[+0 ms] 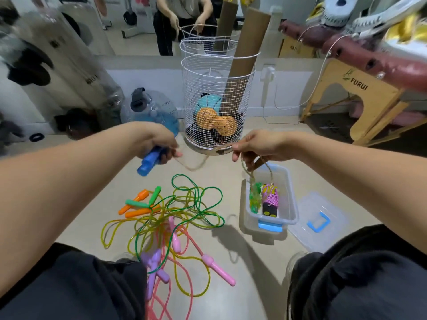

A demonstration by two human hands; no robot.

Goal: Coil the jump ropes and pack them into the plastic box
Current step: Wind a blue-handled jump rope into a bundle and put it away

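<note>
My left hand (pixel 159 144) grips the blue handles (pixel 149 161) of a jump rope. Its pale clear cord (pixel 194 166) sags across to my right hand (pixel 256 146), which pinches it; a loop hangs from that hand down over the plastic box (pixel 292 197). The clear box stands open on the floor at right and holds a coiled green rope (pixel 255 196) and a pink-wound rope with black handles (pixel 270 199). A tangled pile of ropes (pixel 175 218) lies on the floor between my knees, with orange, green, pink and purple handles.
The box lid (pixel 320 221) with a blue handle lies right of the box. A white wire basket (pixel 217 100) with balls and cardboard tubes stands behind my hands. A blue water jug (pixel 153 112) sits at left, a wooden table (pixel 360 100) at right.
</note>
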